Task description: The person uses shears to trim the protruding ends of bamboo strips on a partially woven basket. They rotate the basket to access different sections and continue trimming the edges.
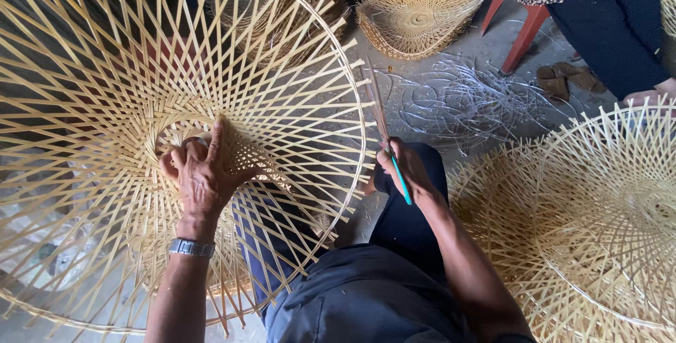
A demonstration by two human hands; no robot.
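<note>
Right now my left hand [203, 174] is pressed flat into the woven centre of the big bamboo frame [91, 68], fingers spread a little over the crossing slats, with a metal watch [191, 247] on the wrist. That frame leans across my lap and fills the left half of the view. My right hand [407, 168] is closed in a pinch on a few thin bamboo strips [378, 107] and a slim teal tool [401, 179], held just off the frame's rim.

To do this well, I'd judge the left palm should hold the centre firm so the slats don't shift, while each strip goes in at a shallow angle, alternating over and under.

Packages, labels, signs: I see none. Finished woven frames [605, 216] stack on the floor at right, a small woven basket [419, 10] sits up top, grey shavings [465, 100] lie scattered beside a red stool leg [524, 33], and another person [620, 26] sits top right.
</note>
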